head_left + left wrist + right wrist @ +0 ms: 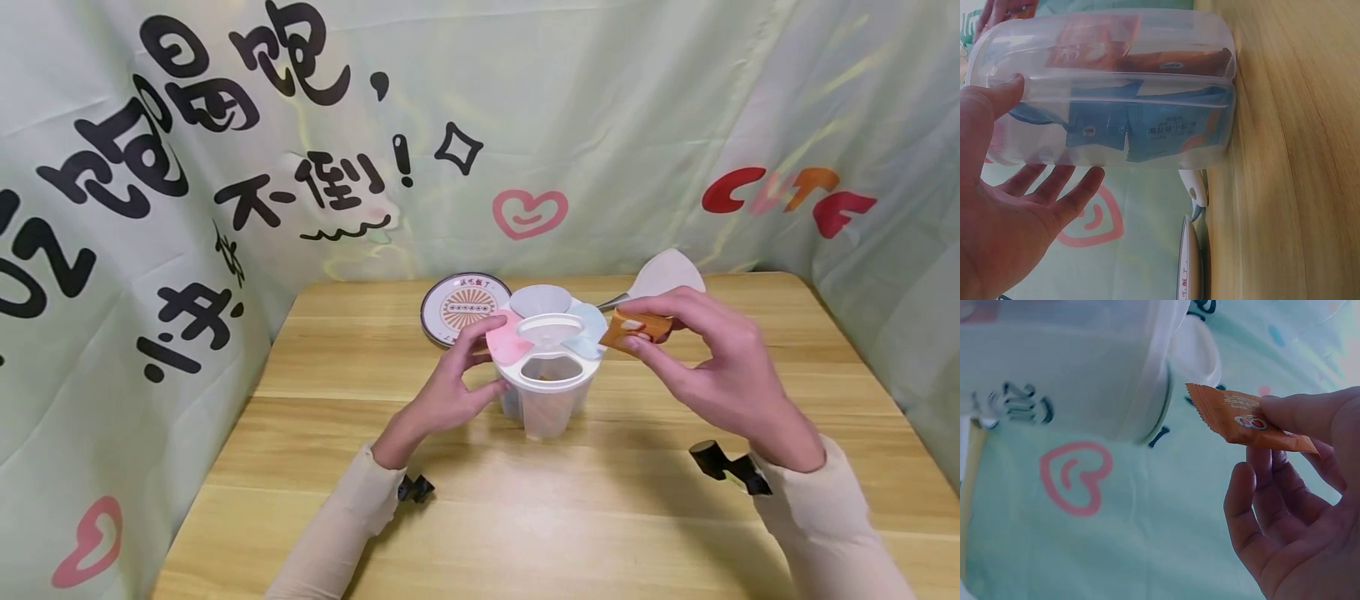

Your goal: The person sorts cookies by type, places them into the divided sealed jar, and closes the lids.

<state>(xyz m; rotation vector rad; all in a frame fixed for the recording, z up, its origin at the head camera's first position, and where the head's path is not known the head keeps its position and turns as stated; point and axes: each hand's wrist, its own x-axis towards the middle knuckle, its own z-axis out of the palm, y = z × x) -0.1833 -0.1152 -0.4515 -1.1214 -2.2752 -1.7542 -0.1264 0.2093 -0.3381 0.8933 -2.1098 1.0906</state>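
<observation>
A clear plastic storage container (547, 412) with several lid sections stands on the table, one section's flap raised over its opening. My left hand (450, 383) grips its left side, fingers by the pink lid (507, 337) and thumb lower on the wall. Through that wall, blue snack packets (1172, 125) and orange ones (1172, 62) show in separate compartments. To the right of the container, my right hand (723, 358) pinches a small orange snack packet (1250, 419) between thumb and fingers. The packet is held in the air, level with the lid and apart from the opening.
Behind the container to the left lies a round patterned plate (459, 310). A white utensil with a broad flat head (667, 273) lies at the back right. The wooden table (337, 500) ends at a printed cloth backdrop (637, 125).
</observation>
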